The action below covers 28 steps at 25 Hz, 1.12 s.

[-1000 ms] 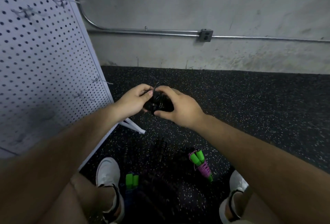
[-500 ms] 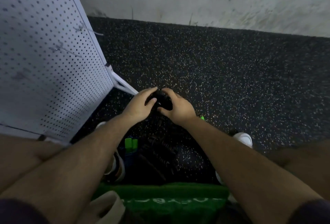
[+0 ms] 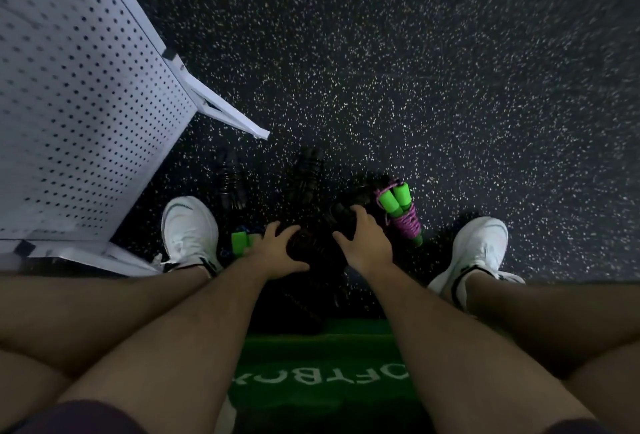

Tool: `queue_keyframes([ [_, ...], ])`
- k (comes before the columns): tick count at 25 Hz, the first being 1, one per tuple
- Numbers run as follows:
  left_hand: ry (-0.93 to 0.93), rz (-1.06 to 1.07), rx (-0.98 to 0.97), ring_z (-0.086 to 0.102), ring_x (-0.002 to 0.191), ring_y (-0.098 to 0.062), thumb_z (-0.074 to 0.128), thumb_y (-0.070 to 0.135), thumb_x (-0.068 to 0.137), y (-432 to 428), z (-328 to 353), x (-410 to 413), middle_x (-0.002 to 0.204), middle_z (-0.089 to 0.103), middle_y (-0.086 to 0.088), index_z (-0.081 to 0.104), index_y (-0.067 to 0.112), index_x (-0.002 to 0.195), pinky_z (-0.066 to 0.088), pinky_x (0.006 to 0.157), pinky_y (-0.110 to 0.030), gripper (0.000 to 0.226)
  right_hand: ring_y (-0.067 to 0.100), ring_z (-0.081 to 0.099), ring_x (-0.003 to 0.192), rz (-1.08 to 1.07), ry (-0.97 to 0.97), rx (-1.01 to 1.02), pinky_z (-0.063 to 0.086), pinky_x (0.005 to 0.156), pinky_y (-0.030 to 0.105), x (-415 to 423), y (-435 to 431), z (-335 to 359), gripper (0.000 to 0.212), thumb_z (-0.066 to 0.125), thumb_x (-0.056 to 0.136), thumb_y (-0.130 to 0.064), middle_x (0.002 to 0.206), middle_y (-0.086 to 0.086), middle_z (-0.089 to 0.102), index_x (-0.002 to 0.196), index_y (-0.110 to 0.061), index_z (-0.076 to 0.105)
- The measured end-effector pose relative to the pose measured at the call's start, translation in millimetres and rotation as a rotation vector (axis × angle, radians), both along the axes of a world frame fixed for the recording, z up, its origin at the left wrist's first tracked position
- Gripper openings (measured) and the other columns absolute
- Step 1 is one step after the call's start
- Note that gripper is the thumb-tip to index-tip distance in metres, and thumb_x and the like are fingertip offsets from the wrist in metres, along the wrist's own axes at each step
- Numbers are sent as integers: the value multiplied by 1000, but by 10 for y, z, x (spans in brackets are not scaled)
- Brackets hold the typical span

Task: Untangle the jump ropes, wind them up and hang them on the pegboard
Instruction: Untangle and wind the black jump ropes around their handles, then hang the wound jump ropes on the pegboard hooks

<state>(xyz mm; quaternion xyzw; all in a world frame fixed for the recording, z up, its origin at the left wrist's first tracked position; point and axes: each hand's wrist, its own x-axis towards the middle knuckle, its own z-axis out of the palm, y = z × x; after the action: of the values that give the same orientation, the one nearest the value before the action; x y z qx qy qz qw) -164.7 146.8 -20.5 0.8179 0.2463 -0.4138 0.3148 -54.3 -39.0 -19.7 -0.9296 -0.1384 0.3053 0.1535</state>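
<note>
rope bundle [image 3: 311, 246] between left hand [image 3: 277, 251], right hand [image 3: 365, 243]

I read the white perforated metal pegboard [image 3: 86, 115] as painted sheet, smooth and matt. The black speckled rubber floor [image 3: 433, 70] looks grainy and dull. The green cylindrical foam handles [image 3: 394, 199] appear soft and matt. The purple braided cord [image 3: 406, 226] wound on them looks textile. The white shoes [image 3: 188, 226] show smooth synthetic uppers. The green cloth with white lettering [image 3: 277, 357] looks woven and non-glossy.

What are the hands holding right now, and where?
Seemingly nothing: left hand and right hand lie on the black rope bundle with fingers spread, not curled round it.
</note>
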Motion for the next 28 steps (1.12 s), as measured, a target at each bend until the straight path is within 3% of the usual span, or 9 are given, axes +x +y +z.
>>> queue_keyframes([
  [2, -13, 99, 66, 20, 146, -40, 74, 70, 74, -46, -102, -53, 166, -5, -2, 12, 50, 156, 35, 115, -53, 105, 27, 52, 125, -7, -13, -4, 53, 93, 47, -12, 35, -94, 71, 64, 94, -48, 145, 3, 46, 151, -24, 29],
  [7, 23, 235, 36, 42, 135, -38, 70, 73, 76, -69, -225, -94, 159, 13, -14, 12, 50, 155, 48, 105, -44, 101, 23, 47, 128, 78, -45, 127, 48, 101, 39, -110, 15, -167, 64, 61, 97, -43, 146, 1, 44, 151, -20, 33],
  [12, -37, 360, 8, 53, 114, -34, 80, 54, 78, -30, -217, -48, 141, 30, -12, 38, 43, 146, 55, 94, -39, 80, 20, 43, 137, 156, 51, 245, 43, 109, 36, -92, -110, -124, 61, 58, 97, -26, 154, -3, 41, 152, -22, 32],
  [15, -119, 397, 10, 54, 101, -31, 81, 41, 80, -40, -192, -64, 122, 37, -7, 50, 39, 129, 57, 87, -36, 59, 24, 45, 135, 194, 20, 241, 44, 107, 37, -75, -187, -134, 55, 61, 93, -29, 151, 2, 42, 143, -14, 42],
  [18, -248, 399, 42, 49, 114, -33, 80, 33, 80, -48, -171, -12, 122, 40, -5, 54, 39, 125, 52, 96, -41, 52, 25, 42, 130, 243, -159, 185, 42, 107, 41, -166, -303, -195, 51, 58, 91, -43, 140, 4, 48, 131, -13, 51],
  [22, -497, 430, 138, 38, 126, -30, 73, 28, 89, -88, -129, 83, 136, 39, -6, 56, 30, 132, 45, 105, -44, 47, 25, 42, 121, 74, -221, 63, 47, 97, 43, -138, -513, -229, 55, 54, 88, -50, 134, 5, 46, 131, -15, 48],
  [24, -563, 517, 188, 36, 135, -32, 70, 37, 93, -64, -107, 60, 149, 33, -8, 49, 29, 142, 42, 109, -49, 54, 28, 43, 122, -49, -225, -24, 48, 95, 46, -58, -596, -227, 59, 57, 84, -45, 134, 7, 44, 133, -15, 45],
  [26, -411, 527, 192, 32, 140, -35, 63, 57, 92, -82, -102, -12, 156, 25, -11, 35, 31, 152, 41, 110, -51, 71, 31, 44, 122, -189, -103, -113, 48, 95, 47, -25, -800, -260, 60, 61, 83, -41, 134, 9, 44, 134, -15, 43],
  [28, -242, 428, 166, 31, 140, -40, 54, 78, 80, -38, -45, -135, 158, 17, -11, 19, 36, 157, 44, 107, -54, 95, 34, 42, 127, -188, 148, -160, 46, 98, 48, -56, -925, -309, 66, 63, 87, -44, 141, 11, 40, 142, -18, 36],
])
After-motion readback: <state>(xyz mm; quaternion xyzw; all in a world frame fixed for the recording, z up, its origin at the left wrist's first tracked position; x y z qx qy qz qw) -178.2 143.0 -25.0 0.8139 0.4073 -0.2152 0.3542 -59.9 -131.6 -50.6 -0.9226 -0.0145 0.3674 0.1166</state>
